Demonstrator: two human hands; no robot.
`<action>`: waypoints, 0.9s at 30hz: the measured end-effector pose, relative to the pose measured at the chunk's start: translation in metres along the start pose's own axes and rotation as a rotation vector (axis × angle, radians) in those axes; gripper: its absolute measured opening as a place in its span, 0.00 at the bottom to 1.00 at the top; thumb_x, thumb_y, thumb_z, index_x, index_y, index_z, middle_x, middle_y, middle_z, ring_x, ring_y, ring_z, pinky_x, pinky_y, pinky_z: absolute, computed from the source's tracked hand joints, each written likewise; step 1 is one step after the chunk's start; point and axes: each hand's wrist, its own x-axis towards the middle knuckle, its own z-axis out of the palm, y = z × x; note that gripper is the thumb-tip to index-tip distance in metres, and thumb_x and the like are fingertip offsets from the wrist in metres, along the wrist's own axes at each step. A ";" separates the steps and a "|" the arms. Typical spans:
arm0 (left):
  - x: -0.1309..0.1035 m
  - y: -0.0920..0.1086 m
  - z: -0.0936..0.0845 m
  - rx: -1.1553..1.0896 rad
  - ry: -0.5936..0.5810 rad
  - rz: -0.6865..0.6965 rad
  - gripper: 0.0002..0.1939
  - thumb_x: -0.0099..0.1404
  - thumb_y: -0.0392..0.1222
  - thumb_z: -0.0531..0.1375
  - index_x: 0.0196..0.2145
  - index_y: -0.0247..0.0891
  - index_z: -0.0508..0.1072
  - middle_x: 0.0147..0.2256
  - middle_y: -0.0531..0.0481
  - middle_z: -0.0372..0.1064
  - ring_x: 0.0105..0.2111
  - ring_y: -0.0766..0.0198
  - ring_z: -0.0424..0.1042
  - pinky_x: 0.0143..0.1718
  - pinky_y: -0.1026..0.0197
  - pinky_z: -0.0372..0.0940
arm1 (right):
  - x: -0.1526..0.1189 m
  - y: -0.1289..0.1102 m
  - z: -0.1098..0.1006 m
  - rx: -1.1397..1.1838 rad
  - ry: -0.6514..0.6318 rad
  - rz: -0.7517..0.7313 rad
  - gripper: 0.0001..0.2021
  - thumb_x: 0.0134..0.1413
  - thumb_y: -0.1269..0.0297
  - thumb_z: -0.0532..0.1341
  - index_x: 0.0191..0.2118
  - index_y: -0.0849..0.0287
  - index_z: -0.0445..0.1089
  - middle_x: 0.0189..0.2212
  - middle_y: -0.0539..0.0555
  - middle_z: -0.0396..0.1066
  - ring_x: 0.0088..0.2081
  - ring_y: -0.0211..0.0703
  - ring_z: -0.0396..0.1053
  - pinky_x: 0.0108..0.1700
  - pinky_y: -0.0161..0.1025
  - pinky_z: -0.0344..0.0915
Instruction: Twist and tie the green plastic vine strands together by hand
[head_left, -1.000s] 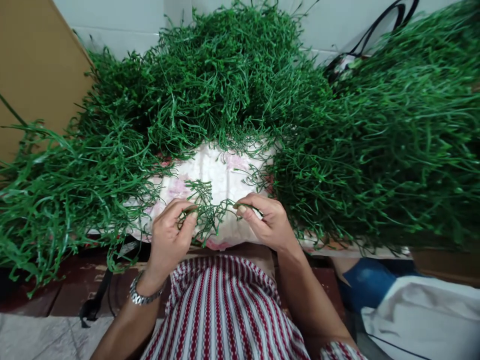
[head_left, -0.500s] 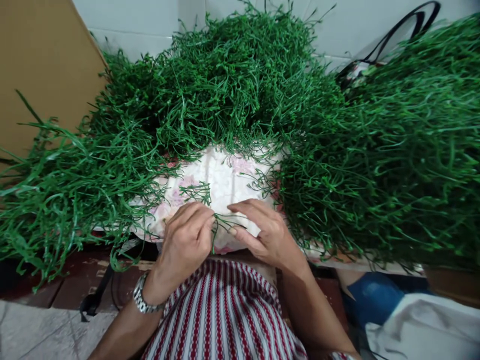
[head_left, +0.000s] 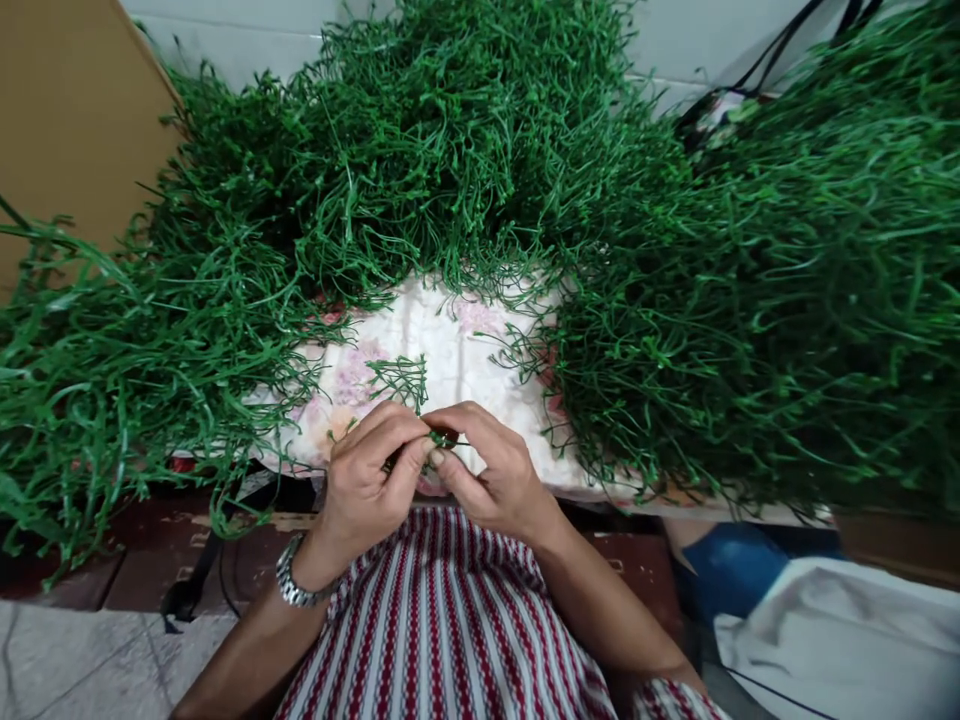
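Observation:
My left hand (head_left: 379,462), with a metal watch on its wrist, pinches thin green plastic-looking stems (head_left: 438,438) between thumb and forefinger. Right beside it, my right hand (head_left: 491,468) closes thumb and fingertips on the same stems, so the tips of both hands almost meet. Most of the held piece is hidden behind the fingers. Just beyond my left hand, a small branched green sprig (head_left: 401,378) lies on the white floral cloth (head_left: 442,345).
Big heaps of tangled green stems surround the cloth: a left heap (head_left: 187,340), a back heap (head_left: 465,140) and a right heap (head_left: 750,330). A brown board (head_left: 75,110) stands at the left. A dark-handled bag (head_left: 720,110) is behind. Someone's blue-clad leg (head_left: 739,555) shows lower right.
My right hand has moved left to meet my left hand, and its spread thumb and fingers have closed on the stems. The view has shifted slightly.

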 end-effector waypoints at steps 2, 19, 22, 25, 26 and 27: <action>0.000 0.000 0.002 -0.060 0.010 -0.041 0.05 0.60 0.30 0.55 0.29 0.38 0.68 0.27 0.51 0.66 0.29 0.67 0.66 0.31 0.63 0.63 | -0.003 0.001 0.000 0.058 -0.005 0.014 0.14 0.56 0.64 0.57 0.48 0.61 0.62 0.39 0.57 0.70 0.40 0.41 0.69 0.41 0.38 0.68; -0.004 -0.005 -0.004 0.139 -0.355 0.006 0.07 0.64 0.31 0.50 0.30 0.37 0.66 0.27 0.51 0.63 0.28 0.67 0.65 0.30 0.64 0.59 | -0.011 0.010 -0.012 -0.309 -0.198 -0.079 0.08 0.58 0.70 0.53 0.40 0.65 0.66 0.30 0.56 0.65 0.33 0.41 0.61 0.36 0.39 0.62; -0.004 -0.003 -0.007 0.232 -0.442 0.042 0.08 0.64 0.32 0.49 0.30 0.36 0.66 0.27 0.51 0.64 0.28 0.66 0.65 0.29 0.63 0.57 | -0.011 0.008 -0.015 -0.414 -0.251 -0.100 0.07 0.56 0.73 0.52 0.38 0.65 0.67 0.30 0.56 0.64 0.33 0.42 0.59 0.36 0.39 0.59; -0.004 -0.004 -0.010 0.245 -0.513 0.079 0.09 0.63 0.31 0.49 0.27 0.36 0.66 0.25 0.52 0.62 0.26 0.67 0.62 0.27 0.62 0.54 | -0.010 0.007 -0.018 -0.466 -0.324 -0.148 0.07 0.55 0.75 0.51 0.32 0.63 0.66 0.28 0.55 0.62 0.31 0.41 0.56 0.35 0.38 0.57; -0.004 -0.005 -0.010 0.228 -0.538 0.082 0.10 0.62 0.31 0.50 0.26 0.36 0.65 0.24 0.53 0.62 0.25 0.68 0.61 0.26 0.63 0.53 | -0.009 0.008 -0.020 -0.460 -0.353 -0.168 0.08 0.55 0.75 0.51 0.30 0.62 0.64 0.27 0.54 0.62 0.30 0.40 0.56 0.35 0.38 0.56; -0.005 -0.007 -0.011 0.200 -0.562 0.081 0.10 0.62 0.30 0.50 0.24 0.36 0.64 0.23 0.54 0.61 0.24 0.69 0.60 0.26 0.63 0.52 | -0.008 0.008 -0.021 -0.441 -0.385 -0.189 0.08 0.55 0.75 0.51 0.28 0.62 0.63 0.27 0.54 0.61 0.30 0.40 0.55 0.34 0.38 0.56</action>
